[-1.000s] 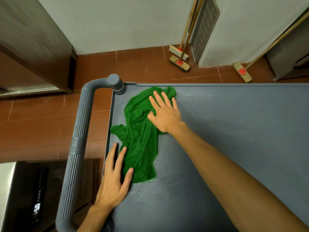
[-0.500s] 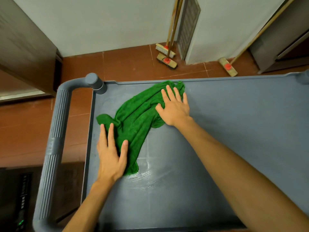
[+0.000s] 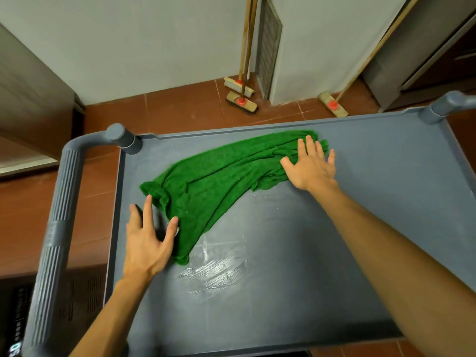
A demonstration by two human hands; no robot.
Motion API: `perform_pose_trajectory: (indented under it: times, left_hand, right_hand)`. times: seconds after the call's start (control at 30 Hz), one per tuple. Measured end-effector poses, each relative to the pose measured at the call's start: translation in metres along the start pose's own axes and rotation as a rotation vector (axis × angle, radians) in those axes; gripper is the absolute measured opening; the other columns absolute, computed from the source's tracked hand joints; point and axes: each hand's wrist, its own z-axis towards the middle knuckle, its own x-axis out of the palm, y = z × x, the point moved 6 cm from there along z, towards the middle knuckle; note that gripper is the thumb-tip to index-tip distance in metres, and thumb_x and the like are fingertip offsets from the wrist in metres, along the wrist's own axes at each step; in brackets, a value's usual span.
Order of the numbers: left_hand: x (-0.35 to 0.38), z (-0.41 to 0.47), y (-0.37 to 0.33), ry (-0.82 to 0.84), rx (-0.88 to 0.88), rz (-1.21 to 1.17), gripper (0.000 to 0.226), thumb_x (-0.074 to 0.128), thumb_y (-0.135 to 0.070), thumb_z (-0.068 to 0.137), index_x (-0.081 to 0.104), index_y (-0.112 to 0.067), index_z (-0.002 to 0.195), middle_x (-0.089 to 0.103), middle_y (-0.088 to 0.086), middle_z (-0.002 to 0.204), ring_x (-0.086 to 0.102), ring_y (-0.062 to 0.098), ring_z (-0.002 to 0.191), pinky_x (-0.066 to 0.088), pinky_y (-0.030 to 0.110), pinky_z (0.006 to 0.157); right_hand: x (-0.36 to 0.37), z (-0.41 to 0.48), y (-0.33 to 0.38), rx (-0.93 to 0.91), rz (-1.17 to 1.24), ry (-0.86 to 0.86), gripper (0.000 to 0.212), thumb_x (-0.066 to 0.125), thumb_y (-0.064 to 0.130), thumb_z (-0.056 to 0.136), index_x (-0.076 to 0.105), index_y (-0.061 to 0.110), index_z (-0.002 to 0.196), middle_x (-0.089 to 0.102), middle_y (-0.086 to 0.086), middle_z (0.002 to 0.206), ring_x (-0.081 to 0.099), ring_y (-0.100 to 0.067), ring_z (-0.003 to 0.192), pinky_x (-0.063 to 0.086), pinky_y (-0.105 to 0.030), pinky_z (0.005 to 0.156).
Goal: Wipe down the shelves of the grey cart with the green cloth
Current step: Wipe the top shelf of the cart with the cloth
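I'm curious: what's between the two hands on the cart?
The green cloth, stretched over the shelf from left hand to right hand, in the head view.

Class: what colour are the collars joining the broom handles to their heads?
The collars are red; head view.

Soft, even indoor light falls from overhead, moderately bright with a warm cast. A small dark shadow sits directly beneath the fingers [image 3: 148, 210] of the left hand [image 3: 146, 243] on the cart shelf [image 3: 309, 240]. Pale glare shines off a wet smear [image 3: 213, 274] just nearer the camera than those fingers. They look slightly motion-blurred. Left of them the cart handle [image 3: 59, 215] bows from wide-angle distortion, and the corners darken
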Motion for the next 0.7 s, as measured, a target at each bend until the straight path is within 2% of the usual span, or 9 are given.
perform_pose_trajectory:
  times: [0.17, 0.37, 0.53, 0.6, 0.7]
  left_hand:
    - [-0.003, -0.002, 0.001, 0.026, 0.006, 0.038, 0.083, 0.05, -0.061, 0.093, 0.021, -0.022, 0.161, 0.015, 0.026, 0.165, 0.023, 0.042, 0.151, 0.025, 0.05, 0.122]
    - [-0.002, -0.001, -0.003, 0.038, -0.019, 0.11, 0.083, 0.048, -0.063, 0.093, 0.023, -0.021, 0.16, 0.014, 0.025, 0.165, 0.03, 0.048, 0.147, 0.03, 0.055, 0.12]
    - [0.003, 0.003, -0.021, 0.005, -0.046, 0.17, 0.093, 0.03, -0.074, 0.087, 0.027, -0.015, 0.159, 0.022, 0.03, 0.158, 0.034, 0.051, 0.14, 0.03, 0.063, 0.114]
    - [0.006, 0.004, -0.044, -0.04, -0.023, 0.154, 0.086, 0.026, -0.068, 0.091, 0.031, -0.012, 0.157, 0.02, 0.031, 0.16, 0.025, 0.047, 0.147, 0.025, 0.064, 0.114]
    - [0.018, 0.005, -0.098, -0.117, 0.226, 0.176, 0.058, 0.04, -0.04, 0.103, 0.044, -0.003, 0.148, 0.032, 0.031, 0.156, 0.03, 0.048, 0.145, 0.029, 0.059, 0.114]
  right_hand:
    - [-0.005, -0.002, -0.063, 0.096, -0.005, -0.002, 0.082, 0.018, 0.068, 0.092, 0.005, 0.023, 0.159, -0.007, 0.003, 0.167, -0.005, -0.021, 0.153, -0.005, -0.053, 0.121]
    - [-0.01, -0.007, -0.121, 0.18, -0.031, 0.001, 0.084, 0.019, 0.068, 0.091, 0.009, 0.021, 0.159, -0.003, 0.002, 0.167, -0.007, -0.021, 0.153, -0.004, -0.054, 0.121]
    - [-0.016, -0.007, -0.133, 0.18, -0.071, 0.041, 0.082, 0.023, 0.063, 0.095, 0.011, 0.011, 0.159, -0.002, -0.006, 0.167, -0.011, -0.023, 0.153, -0.005, -0.052, 0.122]
    - [-0.02, -0.008, -0.129, 0.123, -0.035, 0.038, 0.08, 0.029, 0.059, 0.097, 0.012, 0.01, 0.158, -0.002, -0.009, 0.167, -0.011, -0.026, 0.153, -0.006, -0.05, 0.122]
    - [-0.031, -0.012, -0.117, -0.052, 0.085, -0.101, 0.067, 0.043, 0.041, 0.098, 0.023, 0.014, 0.157, 0.004, -0.009, 0.167, -0.004, -0.027, 0.153, -0.004, -0.047, 0.123]
